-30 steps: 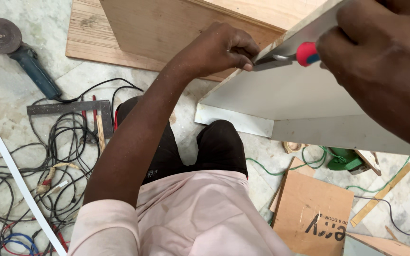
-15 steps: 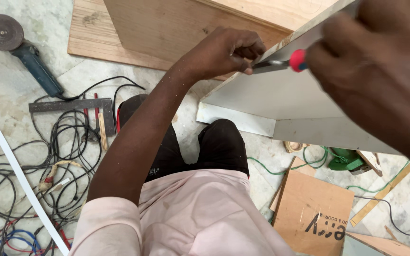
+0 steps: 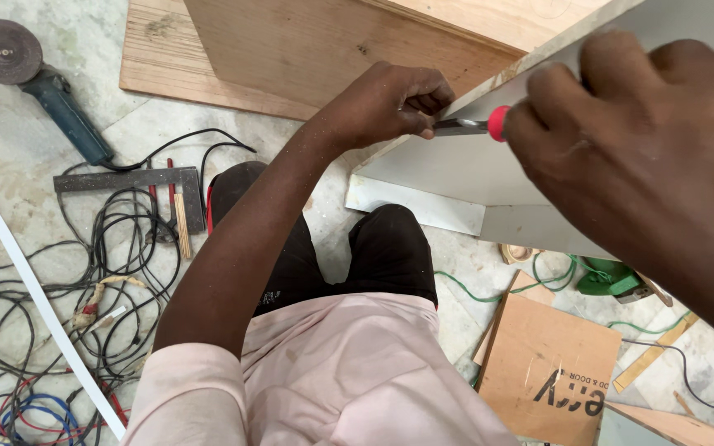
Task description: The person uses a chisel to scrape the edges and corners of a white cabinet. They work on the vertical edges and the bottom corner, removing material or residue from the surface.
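My right hand [image 3: 646, 157] fills the right of the head view, closed around a tool with a red handle [image 3: 498, 122] and a flat metal blade [image 3: 459, 126]. The blade lies against the raw edge of a white laminated panel [image 3: 473, 169]. At the blade's tip, my left hand [image 3: 390, 103] pinches the panel's edge with curled fingers. Behind the hands stands a brown plywood board [image 3: 307, 49] on the floor.
On the marble floor at left lie an angle grinder [image 3: 22, 78], a metal try square [image 3: 130, 182], tangled black cables [image 3: 59, 281] and a white strip [image 3: 35, 293]. A cardboard piece [image 3: 547, 363] and a green tool [image 3: 609, 277] are at lower right.
My right hand has shifted left and down along the panel's edge with the tool. The left hand keeps its pinch on the edge.
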